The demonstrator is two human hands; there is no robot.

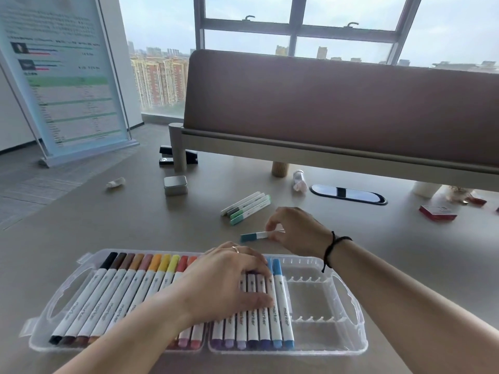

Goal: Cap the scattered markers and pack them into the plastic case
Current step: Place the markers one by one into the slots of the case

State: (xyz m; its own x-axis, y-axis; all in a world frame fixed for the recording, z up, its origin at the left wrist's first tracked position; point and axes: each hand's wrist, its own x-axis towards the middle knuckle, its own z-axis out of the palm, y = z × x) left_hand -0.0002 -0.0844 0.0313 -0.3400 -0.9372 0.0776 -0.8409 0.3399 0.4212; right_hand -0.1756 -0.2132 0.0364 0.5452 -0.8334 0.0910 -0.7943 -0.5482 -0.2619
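On the desk [135, 225], just in front of the person, a clear plastic case [351, 336] is lying open and flat, and a row of capped markers [113, 300] is filling its slots from the left end, running from black and browns through orange, yellow, pinks and purples to two blue ones at the right of the row. At the right end of the case, the slots are showing bare plastic. The left hand [224, 282] is lying palm down across the middle of the row, its fingers nearly straight and close together, pressing on the markers beneath them; a ring is showing on one finger. Just beyond the case, the right hand [297, 230] is reaching down to the desk, its thumb and fingertips pinching the white barrel of a teal marker [252, 236] that is pointing left with its coloured cap clear of the hand. Whether that marker is touching the desk, I cannot tell. A black cord bracelet is sitting on the right wrist. Farther back, four loose markers [247, 207] are lying side by side, touching one another, well apart from the case. Behind them a small tin [175, 185], a stapler [167, 155] and a red box [437, 212] are resting on the desk.
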